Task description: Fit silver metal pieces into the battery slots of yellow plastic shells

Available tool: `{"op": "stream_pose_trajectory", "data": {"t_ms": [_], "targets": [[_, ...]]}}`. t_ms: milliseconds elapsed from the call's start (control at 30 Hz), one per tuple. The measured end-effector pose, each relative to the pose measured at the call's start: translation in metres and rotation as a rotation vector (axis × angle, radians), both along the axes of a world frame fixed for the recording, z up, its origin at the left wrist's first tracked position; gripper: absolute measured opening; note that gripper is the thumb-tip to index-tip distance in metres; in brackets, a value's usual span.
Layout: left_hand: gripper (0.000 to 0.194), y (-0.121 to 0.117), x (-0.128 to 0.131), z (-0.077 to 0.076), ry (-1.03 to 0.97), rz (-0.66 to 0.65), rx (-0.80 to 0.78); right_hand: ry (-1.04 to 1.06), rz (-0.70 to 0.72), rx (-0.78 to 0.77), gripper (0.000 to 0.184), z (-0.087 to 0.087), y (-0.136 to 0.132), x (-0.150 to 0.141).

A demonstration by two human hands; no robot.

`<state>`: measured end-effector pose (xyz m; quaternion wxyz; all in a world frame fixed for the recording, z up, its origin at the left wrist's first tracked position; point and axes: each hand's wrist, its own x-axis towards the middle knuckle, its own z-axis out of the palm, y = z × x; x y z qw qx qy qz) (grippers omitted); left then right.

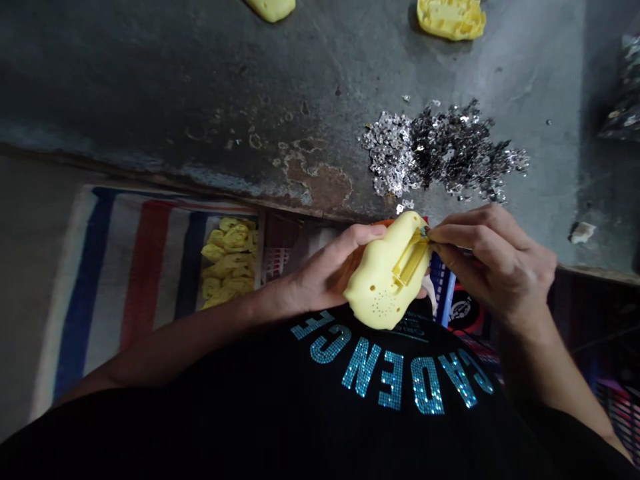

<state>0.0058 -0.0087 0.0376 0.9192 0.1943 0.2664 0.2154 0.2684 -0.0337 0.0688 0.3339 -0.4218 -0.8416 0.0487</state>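
My left hand is wrapped round a pale yellow plastic shell, held just below the table edge in front of my chest. The shell has a slot-shaped recess and a ring of small holes. My right hand is pinched shut at the top end of the recess, fingertips pressing a tiny metal piece against the shell. A heap of small shiny metal parts lies on the grey table just above my hands.
Two more yellow shells sit at the table's far edge, one left, one right. A striped bag on the floor holds several yellow shells. A dark bag sits at the right edge.
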Motion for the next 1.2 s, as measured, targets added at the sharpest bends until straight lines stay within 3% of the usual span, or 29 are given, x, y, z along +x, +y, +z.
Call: {"op": "stream_pose_trajectory", "data": {"t_ms": [167,467,767,1200], "targets": [[0.081,0.006,0.009,0.003,-0.041,-0.070,0.038,-0.034,-0.016,0.005,0.034,0.000,-0.003,-0.001],[0.080,0.003,0.010,0.000,-0.045,-0.048,0.026,-0.098,-0.018,0.054,0.036,-0.001,-0.007,-0.005],[0.084,0.005,0.009,-0.001,-0.004,0.009,0.042,0.036,-0.098,0.022,0.041,-0.001,-0.010,-0.009],[0.085,0.006,0.010,-0.003,-0.023,0.031,0.013,0.033,-0.090,0.014,0.044,-0.006,-0.015,-0.012]]}}
